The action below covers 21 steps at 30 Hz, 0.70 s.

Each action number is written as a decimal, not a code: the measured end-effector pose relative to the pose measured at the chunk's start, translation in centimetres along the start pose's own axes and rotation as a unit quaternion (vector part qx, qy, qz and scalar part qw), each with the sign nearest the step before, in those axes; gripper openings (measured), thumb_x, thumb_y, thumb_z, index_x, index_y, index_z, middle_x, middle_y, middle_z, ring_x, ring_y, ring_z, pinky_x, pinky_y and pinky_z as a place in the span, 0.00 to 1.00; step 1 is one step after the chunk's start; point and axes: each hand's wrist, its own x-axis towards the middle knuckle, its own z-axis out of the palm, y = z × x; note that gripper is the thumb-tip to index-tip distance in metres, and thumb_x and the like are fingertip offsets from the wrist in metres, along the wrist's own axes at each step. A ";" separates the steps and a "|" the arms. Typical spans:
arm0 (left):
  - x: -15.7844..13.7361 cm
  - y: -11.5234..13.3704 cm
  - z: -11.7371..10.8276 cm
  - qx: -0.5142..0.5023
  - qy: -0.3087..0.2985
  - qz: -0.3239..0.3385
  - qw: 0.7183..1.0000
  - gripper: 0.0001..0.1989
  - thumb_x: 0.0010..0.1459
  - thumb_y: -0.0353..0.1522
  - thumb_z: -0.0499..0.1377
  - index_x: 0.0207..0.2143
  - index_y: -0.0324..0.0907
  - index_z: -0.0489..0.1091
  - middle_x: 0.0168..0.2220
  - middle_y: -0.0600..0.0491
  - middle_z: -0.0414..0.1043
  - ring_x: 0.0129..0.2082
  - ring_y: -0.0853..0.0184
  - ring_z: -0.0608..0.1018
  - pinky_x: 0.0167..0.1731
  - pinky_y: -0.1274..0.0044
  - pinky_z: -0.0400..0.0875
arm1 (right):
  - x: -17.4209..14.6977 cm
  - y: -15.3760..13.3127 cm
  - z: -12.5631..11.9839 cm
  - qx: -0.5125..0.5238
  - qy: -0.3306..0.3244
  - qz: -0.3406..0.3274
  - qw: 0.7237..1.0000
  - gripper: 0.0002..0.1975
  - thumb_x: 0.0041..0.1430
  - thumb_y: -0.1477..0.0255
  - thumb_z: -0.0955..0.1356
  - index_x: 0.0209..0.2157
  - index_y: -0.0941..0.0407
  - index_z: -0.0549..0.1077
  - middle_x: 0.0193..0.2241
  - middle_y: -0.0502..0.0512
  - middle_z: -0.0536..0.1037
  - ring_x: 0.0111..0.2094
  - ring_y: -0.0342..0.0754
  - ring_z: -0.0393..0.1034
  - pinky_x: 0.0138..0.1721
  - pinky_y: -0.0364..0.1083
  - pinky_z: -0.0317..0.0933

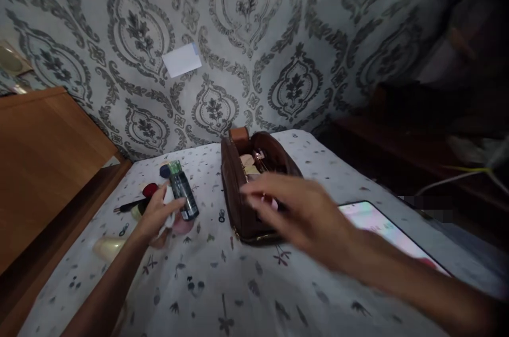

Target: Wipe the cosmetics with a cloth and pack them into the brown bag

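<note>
While left hand (157, 215) grips a dark tube (183, 193), blurred right hand (302, 215) hovers spread-fingered.

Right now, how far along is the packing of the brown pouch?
Partly done: the brown pouch stands open on the bed with a few items already inside. In hand: the left hand holds a dark bottle, and the right hand hovers blurred over the pouch; I can't tell if it holds anything. Left: a brush, a red item and a cream tube lie loose on the sheet.
</note>
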 end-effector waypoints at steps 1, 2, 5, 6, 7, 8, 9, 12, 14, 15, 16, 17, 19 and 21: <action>-1.0 0.2 0.1 0.026 -0.015 0.012 0.999 0.33 0.41 0.43 0.70 0.49 0.38 0.72 0.45 0.46 0.77 0.51 0.50 0.75 0.51 0.68 0.69 | -0.8 -1.0 1.2 0.008 -0.011 -0.007 1.000 0.11 0.66 0.72 0.63 0.47 0.52 0.75 0.37 0.55 0.79 0.36 0.48 0.74 0.37 0.47 0.70; -2.1 0.3 0.1 0.054 -0.034 0.024 0.998 0.34 0.42 0.43 0.69 0.51 0.38 0.71 0.48 0.45 0.76 0.53 0.48 0.73 0.53 0.66 0.68 | -1.5 -1.9 2.3 0.015 -0.023 0.002 1.000 0.14 0.67 0.71 0.63 0.52 0.53 0.72 0.42 0.57 0.78 0.38 0.48 0.74 0.41 0.48 0.70; -5.1 0.0 0.5 0.145 -0.094 0.074 0.982 0.33 0.46 0.43 0.69 0.54 0.41 0.70 0.53 0.44 0.73 0.57 0.46 0.70 0.56 0.62 0.65 | -2.8 -3.2 5.5 0.041 -0.045 0.069 0.996 0.23 0.68 0.66 0.63 0.62 0.56 0.62 0.49 0.62 0.74 0.39 0.48 0.73 0.43 0.49 0.71; -6.0 -0.3 0.7 0.171 -0.118 0.097 0.973 0.32 0.47 0.42 0.68 0.54 0.42 0.70 0.53 0.44 0.73 0.57 0.46 0.70 0.56 0.61 0.65 | -3.0 -3.2 6.5 0.052 -0.039 0.090 0.994 0.25 0.68 0.65 0.63 0.63 0.57 0.60 0.50 0.62 0.73 0.39 0.48 0.73 0.43 0.49 0.71; -6.8 -0.6 0.9 0.193 -0.145 0.123 0.963 0.31 0.49 0.42 0.67 0.54 0.43 0.70 0.53 0.44 0.74 0.56 0.47 0.71 0.55 0.62 0.66 | -3.2 -3.1 7.3 0.064 -0.028 0.102 0.992 0.26 0.68 0.64 0.63 0.63 0.57 0.59 0.50 0.62 0.72 0.40 0.48 0.72 0.44 0.50 0.71; -7.5 -1.1 1.1 0.211 -0.172 0.148 0.951 0.29 0.50 0.41 0.67 0.54 0.43 0.70 0.52 0.44 0.74 0.55 0.47 0.72 0.54 0.62 0.67 | -3.3 -2.9 8.1 0.077 -0.014 0.103 0.992 0.24 0.68 0.64 0.63 0.62 0.57 0.61 0.49 0.61 0.72 0.41 0.48 0.72 0.45 0.50 0.70; -8.2 -1.5 1.3 0.226 -0.196 0.172 0.939 0.28 0.52 0.41 0.66 0.54 0.43 0.69 0.52 0.43 0.74 0.53 0.48 0.73 0.52 0.62 0.68 | -3.4 -2.8 8.8 0.089 -0.003 0.097 0.991 0.21 0.68 0.65 0.63 0.59 0.57 0.64 0.46 0.60 0.73 0.41 0.48 0.71 0.46 0.50 0.69; -9.5 -3.1 1.6 0.255 -0.235 0.208 0.915 0.26 0.57 0.42 0.63 0.55 0.42 0.66 0.50 0.43 0.74 0.48 0.52 0.76 0.47 0.64 0.72 | -3.9 -2.4 10.4 0.108 0.012 0.078 0.991 0.13 0.67 0.68 0.64 0.49 0.58 0.72 0.38 0.56 0.72 0.39 0.47 0.70 0.43 0.49 0.69; -10.2 -3.9 1.6 0.258 -0.228 0.214 0.914 0.26 0.59 0.43 0.61 0.56 0.42 0.65 0.49 0.43 0.74 0.46 0.54 0.77 0.45 0.64 0.72 | -4.2 -2.6 11.0 0.110 0.018 0.076 0.991 0.12 0.66 0.69 0.65 0.48 0.57 0.73 0.35 0.55 0.71 0.37 0.47 0.70 0.41 0.48 0.68; -10.4 -4.1 1.5 0.253 -0.216 0.221 0.917 0.27 0.58 0.45 0.61 0.56 0.42 0.64 0.50 0.43 0.74 0.47 0.54 0.76 0.46 0.64 0.72 | -4.4 -2.7 11.2 0.109 0.022 0.076 0.991 0.12 0.65 0.68 0.65 0.48 0.57 0.73 0.35 0.54 0.70 0.36 0.47 0.69 0.40 0.48 0.68; -10.7 -4.1 1.5 0.244 -0.201 0.231 0.920 0.30 0.58 0.46 0.61 0.58 0.42 0.62 0.51 0.42 0.73 0.48 0.53 0.76 0.47 0.63 0.71 | -4.5 -2.8 11.3 0.107 0.024 0.073 0.991 0.12 0.65 0.68 0.65 0.48 0.56 0.74 0.35 0.54 0.70 0.36 0.47 0.69 0.39 0.47 0.68; -11.0 -3.9 1.5 0.232 -0.182 0.244 0.924 0.32 0.57 0.48 0.61 0.59 0.42 0.61 0.52 0.42 0.71 0.50 0.53 0.75 0.49 0.62 0.70 | -4.6 -3.0 11.4 0.105 0.026 0.069 0.992 0.12 0.65 0.68 0.65 0.48 0.56 0.74 0.34 0.54 0.70 0.36 0.47 0.69 0.39 0.47 0.68; -11.6 -3.1 1.8 0.197 -0.136 0.272 0.932 0.32 0.60 0.49 0.57 0.60 0.42 0.59 0.54 0.41 0.70 0.52 0.53 0.73 0.51 0.62 0.68 | -4.8 -3.2 11.5 0.099 0.029 0.060 0.993 0.13 0.65 0.68 0.65 0.49 0.56 0.74 0.34 0.54 0.71 0.36 0.47 0.69 0.38 0.47 0.68; -12.1 -1.9 2.6 0.153 -0.095 0.286 0.941 0.28 0.65 0.48 0.51 0.60 0.41 0.59 0.53 0.41 0.69 0.53 0.55 0.72 0.54 0.63 0.66 | -4.9 -3.3 11.6 0.091 0.040 0.053 0.994 0.13 0.65 0.70 0.66 0.49 0.56 0.74 0.35 0.55 0.72 0.35 0.47 0.70 0.38 0.47 0.68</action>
